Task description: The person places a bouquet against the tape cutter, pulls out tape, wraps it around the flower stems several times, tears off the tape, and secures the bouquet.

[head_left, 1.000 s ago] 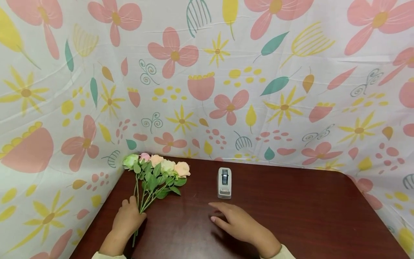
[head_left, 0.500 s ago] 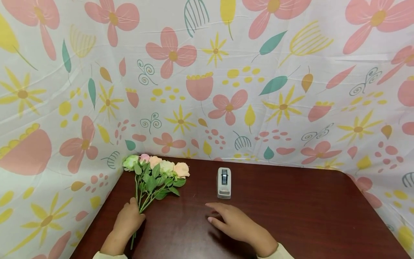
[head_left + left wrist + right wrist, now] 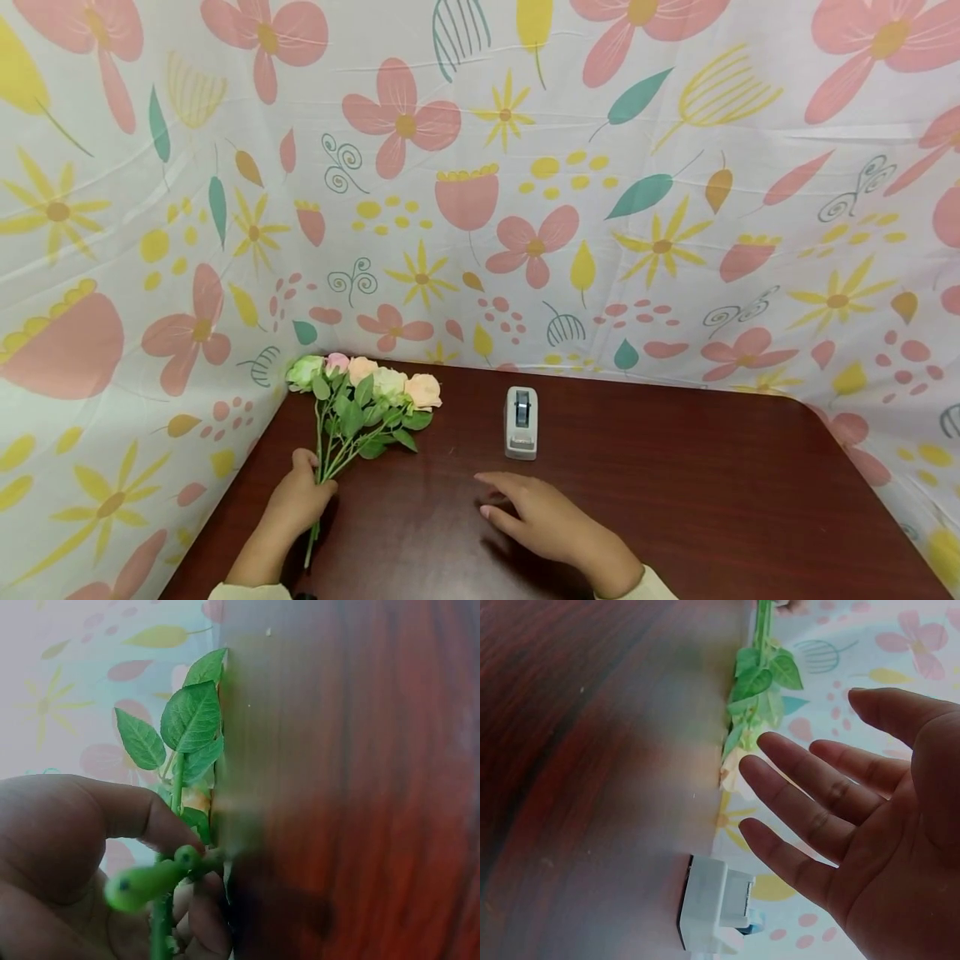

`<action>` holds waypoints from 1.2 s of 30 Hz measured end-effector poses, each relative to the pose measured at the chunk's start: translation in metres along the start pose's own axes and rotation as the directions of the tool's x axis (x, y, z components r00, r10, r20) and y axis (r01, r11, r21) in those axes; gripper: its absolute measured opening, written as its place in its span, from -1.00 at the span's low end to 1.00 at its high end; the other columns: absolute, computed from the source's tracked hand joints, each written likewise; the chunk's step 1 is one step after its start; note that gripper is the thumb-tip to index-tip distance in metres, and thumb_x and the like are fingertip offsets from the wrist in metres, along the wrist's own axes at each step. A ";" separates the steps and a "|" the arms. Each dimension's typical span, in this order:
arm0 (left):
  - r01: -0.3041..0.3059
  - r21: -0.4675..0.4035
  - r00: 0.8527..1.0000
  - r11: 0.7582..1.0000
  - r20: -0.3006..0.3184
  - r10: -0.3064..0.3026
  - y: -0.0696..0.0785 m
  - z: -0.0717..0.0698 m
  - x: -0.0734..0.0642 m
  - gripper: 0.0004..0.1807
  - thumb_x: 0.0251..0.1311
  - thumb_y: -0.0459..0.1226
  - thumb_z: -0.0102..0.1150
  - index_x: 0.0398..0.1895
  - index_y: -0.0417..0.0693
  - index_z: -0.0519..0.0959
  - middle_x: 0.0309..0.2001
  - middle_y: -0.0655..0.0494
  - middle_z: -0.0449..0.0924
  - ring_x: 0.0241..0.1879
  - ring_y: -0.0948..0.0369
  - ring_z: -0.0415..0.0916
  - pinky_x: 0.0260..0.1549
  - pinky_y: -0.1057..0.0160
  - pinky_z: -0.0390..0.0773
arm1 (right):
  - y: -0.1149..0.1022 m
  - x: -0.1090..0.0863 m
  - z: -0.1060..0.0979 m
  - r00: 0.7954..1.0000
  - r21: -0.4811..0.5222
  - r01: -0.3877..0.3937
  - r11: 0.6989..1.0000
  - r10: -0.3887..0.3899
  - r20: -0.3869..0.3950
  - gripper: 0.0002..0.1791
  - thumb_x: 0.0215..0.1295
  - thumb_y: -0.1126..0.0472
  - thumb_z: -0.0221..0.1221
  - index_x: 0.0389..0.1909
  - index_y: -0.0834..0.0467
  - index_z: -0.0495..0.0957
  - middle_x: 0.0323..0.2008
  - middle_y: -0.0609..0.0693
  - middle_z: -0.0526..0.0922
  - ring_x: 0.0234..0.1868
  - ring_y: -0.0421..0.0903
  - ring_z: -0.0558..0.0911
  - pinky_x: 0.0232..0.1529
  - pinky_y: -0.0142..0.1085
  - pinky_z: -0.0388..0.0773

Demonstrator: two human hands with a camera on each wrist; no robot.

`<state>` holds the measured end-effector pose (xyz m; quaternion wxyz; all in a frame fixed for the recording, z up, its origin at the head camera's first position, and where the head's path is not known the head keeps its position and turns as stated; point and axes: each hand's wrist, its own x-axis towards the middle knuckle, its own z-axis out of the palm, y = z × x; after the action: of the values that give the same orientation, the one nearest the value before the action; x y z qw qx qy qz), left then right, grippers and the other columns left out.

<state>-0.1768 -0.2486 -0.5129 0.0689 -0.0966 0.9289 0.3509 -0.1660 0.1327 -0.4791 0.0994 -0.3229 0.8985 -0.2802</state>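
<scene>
A bunch of roses with green, pink, peach and cream heads lies on the left of the table, heads toward the back wall. My left hand grips its stems low down, and the stem ends stick out below the hand. In the left wrist view, thumb and fingers close round the green stems. My right hand hovers over the table, fingers spread and holding nothing. Just beyond its fingertips stands a white tape dispenser, which the right wrist view shows beside the open palm.
The dark red-brown table has a rounded far right corner. A white cloth printed with flowers hangs behind it and along both sides. The rose heads lie close to the cloth at the back left.
My left hand has shifted slightly up the stems, and its fingers have tightened round them. The right hand has drifted a little to the left. The tape dispenser has stayed in place.
</scene>
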 end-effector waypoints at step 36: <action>0.031 -0.507 0.999 0.862 0.030 -0.018 0.012 0.024 -0.006 -0.29 0.44 -0.38 -0.11 0.58 -0.26 -0.09 -0.34 -0.02 0.39 -0.56 0.20 0.38 -0.58 0.28 0.44 | -0.005 0.008 0.006 0.997 -0.058 0.053 0.997 -0.057 -0.059 -0.52 0.56 -0.09 0.02 0.31 0.08 0.51 0.20 -0.04 0.65 0.10 -0.18 0.68 0.12 -0.16 0.61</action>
<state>-0.1721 -0.2236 -0.5220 0.0570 -0.1189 0.8018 0.5829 -0.1677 0.1219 -0.4816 0.0551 -0.3416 0.8994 -0.2670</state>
